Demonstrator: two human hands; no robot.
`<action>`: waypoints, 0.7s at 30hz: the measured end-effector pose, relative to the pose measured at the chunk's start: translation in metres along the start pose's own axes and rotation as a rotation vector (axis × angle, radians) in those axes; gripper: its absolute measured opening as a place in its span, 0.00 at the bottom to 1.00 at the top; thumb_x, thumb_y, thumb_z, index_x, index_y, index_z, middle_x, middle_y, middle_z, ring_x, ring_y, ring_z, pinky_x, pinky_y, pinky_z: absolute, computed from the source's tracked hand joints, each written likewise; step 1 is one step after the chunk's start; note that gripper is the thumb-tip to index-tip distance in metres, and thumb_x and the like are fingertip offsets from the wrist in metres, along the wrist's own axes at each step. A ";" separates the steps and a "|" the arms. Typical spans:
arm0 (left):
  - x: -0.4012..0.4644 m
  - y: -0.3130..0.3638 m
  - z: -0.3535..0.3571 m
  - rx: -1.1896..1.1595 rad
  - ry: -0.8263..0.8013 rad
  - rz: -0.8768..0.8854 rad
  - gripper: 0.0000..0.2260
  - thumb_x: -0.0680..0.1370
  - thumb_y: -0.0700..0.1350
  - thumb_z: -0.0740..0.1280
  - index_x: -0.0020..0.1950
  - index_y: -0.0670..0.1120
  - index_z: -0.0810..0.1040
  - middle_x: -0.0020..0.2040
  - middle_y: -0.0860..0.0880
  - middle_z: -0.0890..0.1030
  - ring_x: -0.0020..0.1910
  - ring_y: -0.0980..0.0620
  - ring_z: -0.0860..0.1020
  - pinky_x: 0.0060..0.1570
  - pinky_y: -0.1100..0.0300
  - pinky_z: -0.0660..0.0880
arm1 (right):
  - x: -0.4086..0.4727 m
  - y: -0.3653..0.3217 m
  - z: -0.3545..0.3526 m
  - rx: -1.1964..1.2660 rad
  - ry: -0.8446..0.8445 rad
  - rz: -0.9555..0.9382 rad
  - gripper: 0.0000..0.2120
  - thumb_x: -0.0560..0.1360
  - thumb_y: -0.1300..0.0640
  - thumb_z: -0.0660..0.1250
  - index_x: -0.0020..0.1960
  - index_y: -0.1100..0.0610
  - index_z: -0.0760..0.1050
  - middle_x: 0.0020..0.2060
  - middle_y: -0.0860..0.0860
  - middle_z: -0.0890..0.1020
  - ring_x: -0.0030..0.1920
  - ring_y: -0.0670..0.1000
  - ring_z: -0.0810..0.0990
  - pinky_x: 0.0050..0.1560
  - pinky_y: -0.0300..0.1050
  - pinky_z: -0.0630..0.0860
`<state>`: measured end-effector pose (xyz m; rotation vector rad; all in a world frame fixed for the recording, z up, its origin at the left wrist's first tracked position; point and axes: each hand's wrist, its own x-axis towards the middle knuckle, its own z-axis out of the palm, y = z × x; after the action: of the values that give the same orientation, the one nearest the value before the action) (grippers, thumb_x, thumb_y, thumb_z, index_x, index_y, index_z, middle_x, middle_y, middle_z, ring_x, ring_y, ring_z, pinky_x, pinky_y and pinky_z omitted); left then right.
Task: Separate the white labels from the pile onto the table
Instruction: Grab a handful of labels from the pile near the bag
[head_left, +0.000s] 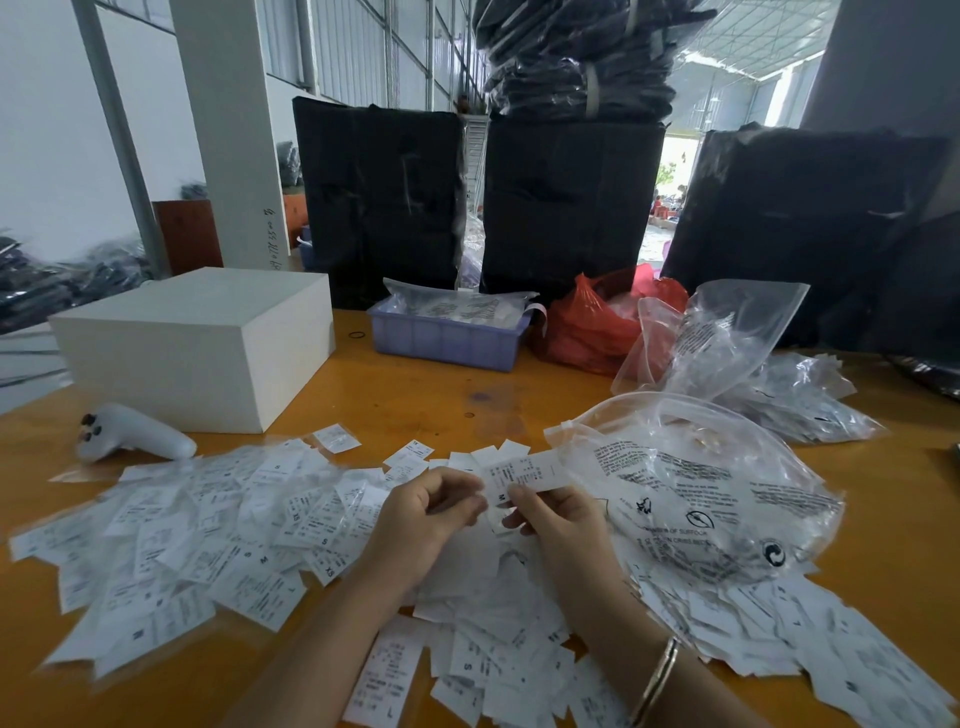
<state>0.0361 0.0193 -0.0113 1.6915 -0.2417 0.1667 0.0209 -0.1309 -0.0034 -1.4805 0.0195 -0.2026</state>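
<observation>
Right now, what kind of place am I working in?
Probably a garment factory or packing warehouse. Size labels printed S, M and XS cover the orange table, tall black-wrapped bundles stand behind it, and the walls are corrugated metal. The right hand holds an M label.

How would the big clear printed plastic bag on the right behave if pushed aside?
The large clear printed plastic bag looks crumpled and puffed, so probably floppy and very light. Its glossy film would likely slide easily on the orange table, perhaps dragging the white labels under its edge.
</observation>
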 end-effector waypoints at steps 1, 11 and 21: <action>0.000 0.000 0.000 -0.010 -0.003 -0.009 0.09 0.73 0.37 0.72 0.45 0.51 0.81 0.40 0.57 0.85 0.39 0.61 0.82 0.38 0.73 0.74 | 0.000 0.000 0.000 0.016 0.006 0.003 0.03 0.74 0.60 0.69 0.42 0.58 0.80 0.30 0.48 0.83 0.31 0.43 0.79 0.31 0.32 0.73; -0.001 0.004 0.000 -0.067 0.008 -0.029 0.07 0.73 0.40 0.72 0.47 0.51 0.83 0.43 0.59 0.85 0.46 0.62 0.82 0.40 0.73 0.74 | -0.003 -0.004 -0.007 0.120 0.083 0.035 0.10 0.69 0.49 0.72 0.41 0.56 0.83 0.33 0.46 0.83 0.33 0.40 0.78 0.39 0.36 0.74; 0.001 0.003 0.000 -0.016 0.030 -0.012 0.07 0.72 0.43 0.73 0.44 0.56 0.83 0.45 0.60 0.84 0.49 0.61 0.81 0.46 0.69 0.76 | -0.003 -0.002 -0.001 0.087 0.072 -0.055 0.05 0.71 0.55 0.72 0.38 0.54 0.83 0.31 0.45 0.83 0.32 0.37 0.78 0.31 0.27 0.72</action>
<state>0.0362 0.0192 -0.0084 1.6726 -0.2102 0.1810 0.0177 -0.1312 -0.0022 -1.3874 0.0275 -0.2973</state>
